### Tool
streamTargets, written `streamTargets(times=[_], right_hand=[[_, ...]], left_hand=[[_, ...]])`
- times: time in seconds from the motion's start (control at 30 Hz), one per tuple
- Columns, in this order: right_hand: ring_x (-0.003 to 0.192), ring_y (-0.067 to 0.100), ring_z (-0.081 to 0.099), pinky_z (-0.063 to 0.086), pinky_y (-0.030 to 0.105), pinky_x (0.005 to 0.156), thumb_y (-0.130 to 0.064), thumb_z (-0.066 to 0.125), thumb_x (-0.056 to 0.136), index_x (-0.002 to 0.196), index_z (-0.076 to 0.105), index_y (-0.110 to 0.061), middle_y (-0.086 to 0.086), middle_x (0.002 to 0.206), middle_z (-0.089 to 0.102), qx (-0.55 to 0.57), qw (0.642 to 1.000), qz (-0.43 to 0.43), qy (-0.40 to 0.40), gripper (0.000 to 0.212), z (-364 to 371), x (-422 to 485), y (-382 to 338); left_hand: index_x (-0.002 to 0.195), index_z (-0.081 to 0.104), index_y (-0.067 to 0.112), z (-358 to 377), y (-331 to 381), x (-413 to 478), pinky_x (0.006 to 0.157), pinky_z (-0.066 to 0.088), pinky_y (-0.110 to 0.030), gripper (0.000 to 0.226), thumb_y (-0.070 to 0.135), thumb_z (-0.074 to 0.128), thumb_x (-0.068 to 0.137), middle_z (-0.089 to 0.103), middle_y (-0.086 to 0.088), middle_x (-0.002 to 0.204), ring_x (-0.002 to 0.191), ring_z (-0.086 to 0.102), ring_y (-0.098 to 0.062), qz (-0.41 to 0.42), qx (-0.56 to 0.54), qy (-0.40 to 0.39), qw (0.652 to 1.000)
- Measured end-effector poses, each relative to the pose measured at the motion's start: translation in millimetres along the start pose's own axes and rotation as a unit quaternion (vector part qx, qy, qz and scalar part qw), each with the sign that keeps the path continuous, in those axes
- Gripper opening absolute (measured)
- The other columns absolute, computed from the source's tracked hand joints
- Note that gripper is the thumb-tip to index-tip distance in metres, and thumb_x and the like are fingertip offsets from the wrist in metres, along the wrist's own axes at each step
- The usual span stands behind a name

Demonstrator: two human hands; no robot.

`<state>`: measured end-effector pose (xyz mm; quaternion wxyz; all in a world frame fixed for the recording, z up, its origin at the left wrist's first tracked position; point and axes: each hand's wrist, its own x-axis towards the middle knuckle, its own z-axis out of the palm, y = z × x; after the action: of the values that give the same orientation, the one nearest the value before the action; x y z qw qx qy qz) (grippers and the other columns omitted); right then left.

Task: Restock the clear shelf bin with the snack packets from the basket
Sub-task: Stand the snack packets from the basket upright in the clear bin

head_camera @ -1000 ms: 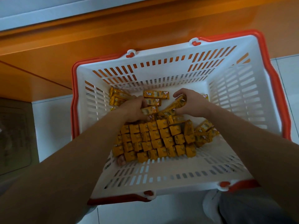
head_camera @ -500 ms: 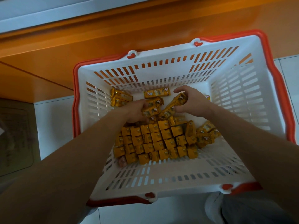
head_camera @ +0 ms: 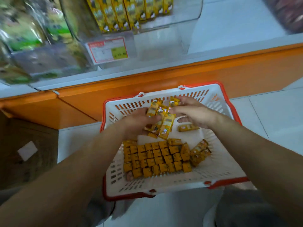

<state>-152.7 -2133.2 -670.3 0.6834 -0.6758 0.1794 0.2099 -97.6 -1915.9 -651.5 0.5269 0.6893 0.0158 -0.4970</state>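
Left hand (head_camera: 137, 123): fingers curled round the near-left side of a bundle of long yellow-orange foil snack packets (head_camera: 161, 118), clamping it. Right hand (head_camera: 196, 113): fingers (head_camera: 177, 110) closed against the far-right side of the same bundle, one packet caught at their tips. The bundle is held between the two hands above the far half of the white slotted plastic basket with a red rim (head_camera: 211, 185), clear of the basket floor. Its long axis runs near to far, leaning slightly left at the far end.

Beneath the right hand, a single loose packet (head_camera: 188, 128) lies flat on the basket floor. Nearer, rows of packets (head_camera: 155, 158) stand on end in a tight block.

Beyond the basket come the orange shelf base (head_camera: 164, 77), then the shelf with a red-and-white price label (head_camera: 108, 49). Behind the label is the clear plastic shelf bin (head_camera: 185, 15), which lies far from the fingers and above them. Standing yellow packets (head_camera: 127, 12) fill its left part, while its right part appears free. The right hand is judged nearer that free part. The bundle's axis already points roughly toward the bin, so the carry should need little turning. A brown cardboard box (head_camera: 24, 153) sits at the left.
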Motion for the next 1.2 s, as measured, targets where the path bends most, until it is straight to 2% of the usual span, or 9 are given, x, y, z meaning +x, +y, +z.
streamTargets(times=[0.07,0.2,0.4,0.53,0.73,0.9,0.97,1.07,1.2], right_hand=[[0.062,0.008,0.064,0.051,0.022,0.056,-0.026,0.077,0.084,0.113,0.055,-0.020,-0.009,0.071,0.067,0.036,0.998,-0.029,0.034,0.037,7.7,-23.6,-32.8],[0.065,0.009,0.065,0.050,0.027,0.056,-0.039,0.071,0.088,0.092,0.062,-0.022,-0.009,0.071,0.069,0.070,0.990,-0.099,0.073,0.020,25.3,-80.0,-95.2],[0.072,0.019,0.073,0.053,0.030,0.054,-0.055,0.068,0.085,0.112,0.062,-0.023,0.001,0.090,0.077,0.124,0.979,-0.126,0.099,0.043,47.8,-151.9,-146.2],[0.091,0.018,0.074,0.056,0.036,0.073,-0.074,0.070,0.067,0.117,0.060,-0.028,-0.001,0.105,0.076,0.136,0.972,-0.141,0.128,0.068,60.0,-166.4,-147.7],[0.089,0.016,0.075,0.061,0.041,0.075,-0.072,0.073,0.062,0.109,0.062,-0.024,-0.003,0.097,0.077,0.156,0.951,-0.184,0.193,0.068,76.7,-152.5,-150.2],[0.089,0.030,0.075,0.059,0.057,0.081,-0.065,0.086,0.056,0.103,0.066,-0.016,0.008,0.096,0.077,0.160,0.953,-0.178,0.185,0.071,72.5,-142.4,-157.5],[0.090,0.030,0.075,0.060,0.054,0.081,-0.065,0.082,0.064,0.107,0.068,-0.016,0.008,0.098,0.077,0.161,0.958,-0.161,0.176,0.066,70.2,-139.1,-158.8],[0.087,0.027,0.075,0.060,0.042,0.072,-0.048,0.072,0.086,0.109,0.069,-0.016,0.008,0.099,0.077,0.169,0.962,-0.154,0.148,0.039,67.0,-135.0,-161.0],[0.087,0.027,0.076,0.058,0.036,0.067,-0.025,0.077,0.085,0.108,0.067,-0.015,0.009,0.097,0.077,0.177,0.963,-0.162,0.122,0.027,68.6,-135.9,-161.7]], left_hand=[[0.116,0.067,0.014,11.7,24.8,-32.6,0.068,0.062,-0.038,0.023,0.024,0.067,0.096,0.078,-0.005,0.102,0.090,0.076,-0.022,0.030,-0.065,-0.010,0.997],[0.101,0.073,0.012,30.4,70.0,-98.2,0.060,0.061,-0.035,0.014,0.023,0.072,0.092,0.079,-0.008,0.091,0.076,0.076,-0.019,0.103,-0.115,0.038,0.987],[0.110,0.071,0.014,55.9,104.1,-169.1,0.072,0.062,-0.042,0.028,0.030,0.078,0.088,0.080,-0.005,0.094,0.081,0.077,-0.022,0.186,-0.100,0.082,0.974],[0.100,0.073,0.021,70.7,104.2,-185.5,0.059,0.059,-0.030,0.011,0.029,0.074,0.092,0.079,0.000,0.087,0.073,0.077,-0.017,0.221,-0.103,0.096,0.965],[0.100,0.077,0.035,72.7,104.9,-181.8,0.073,0.064,-0.043,0.020,0.044,0.080,0.082,0.080,-0.004,0.101,0.090,0.078,-0.025,0.241,-0.114,0.075,0.961],[0.089,0.076,0.042,69.3,107.2,-170.9,0.063,0.062,-0.032,0.019,0.029,0.086,0.081,0.080,-0.003,0.096,0.086,0.079,-0.022,0.279,-0.102,0.067,0.952],[0.091,0.074,0.040,66.6,108.0,-164.3,0.061,0.061,-0.031,0.021,0.029,0.087,0.079,0.080,-0.001,0.093,0.083,0.078,-0.020,0.274,-0.108,0.091,0.951],[0.109,0.067,0.027,57.0,110.7,-157.9,0.064,0.063,-0.036,0.045,0.035,0.085,0.069,0.079,-0.003,0.095,0.083,0.078,-0.022,0.256,-0.130,0.138,0.948],[0.117,0.064,0.024,49.1,112.4,-156.9,0.070,0.064,-0.041,0.059,0.042,0.082,0.064,0.079,-0.003,0.100,0.089,0.078,-0.024,0.237,-0.144,0.144,0.950]])
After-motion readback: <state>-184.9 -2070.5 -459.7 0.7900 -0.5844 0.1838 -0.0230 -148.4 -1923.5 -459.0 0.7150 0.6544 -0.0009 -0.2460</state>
